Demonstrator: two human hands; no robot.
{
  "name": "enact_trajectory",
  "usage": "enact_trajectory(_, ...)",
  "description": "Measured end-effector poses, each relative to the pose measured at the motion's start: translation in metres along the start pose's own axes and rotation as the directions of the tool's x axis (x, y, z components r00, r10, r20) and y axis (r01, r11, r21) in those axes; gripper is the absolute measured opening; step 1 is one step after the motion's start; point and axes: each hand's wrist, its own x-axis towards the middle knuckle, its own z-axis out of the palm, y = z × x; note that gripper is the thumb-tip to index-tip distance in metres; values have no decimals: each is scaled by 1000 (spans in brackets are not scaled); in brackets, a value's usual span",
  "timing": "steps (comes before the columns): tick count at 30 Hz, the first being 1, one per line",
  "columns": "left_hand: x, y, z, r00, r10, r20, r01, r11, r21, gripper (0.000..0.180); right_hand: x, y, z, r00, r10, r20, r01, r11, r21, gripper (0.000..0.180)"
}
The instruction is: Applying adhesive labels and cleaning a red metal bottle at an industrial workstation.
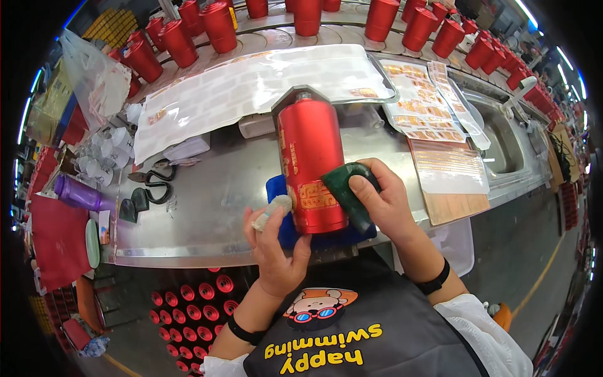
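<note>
Centrally, red bottle (317,147) set over blue cloth (289,235), long axis pointed toward far side of steel counter (213,210), base nearest, neck end framed by dark angular holder (281,104). Lower end flanked by hands, held apart: pale wad (271,213) pinched in left hand (274,254); green scraper (352,193) gripped in right hand (387,200), laid along bottle's right side. Wad-to-bottle contact cannot be told. Near counter edge placed just below base. Sideways room bounded by scissors (161,180) at left, board (455,208) at right; far side by white sheet (245,85).
</note>
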Motion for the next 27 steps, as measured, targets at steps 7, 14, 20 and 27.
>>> enact_trajectory(7, -3, 12, -1, 981, 192, 22, -194, 978, 76, 32, -1, 5, -1, 1000, -11, -9, 11, 1000, -13, 24)
enact_trajectory(14, 6, 2, -2, 983, 183, 22, -184, 980, 72, 55, 0, 7, -2, 999, -32, -6, 32, 999, -13, 23)
enact_trajectory(20, 28, 1, -5, 974, 215, 65, -224, 958, 178, 59, -3, -15, -3, 999, -48, 4, 48, 999, -14, 22)
enact_trajectory(27, 36, 7, -6, 967, 189, 172, -225, 949, 221, 63, 4, -13, -5, 1000, -19, 9, 19, 999, -42, 21)
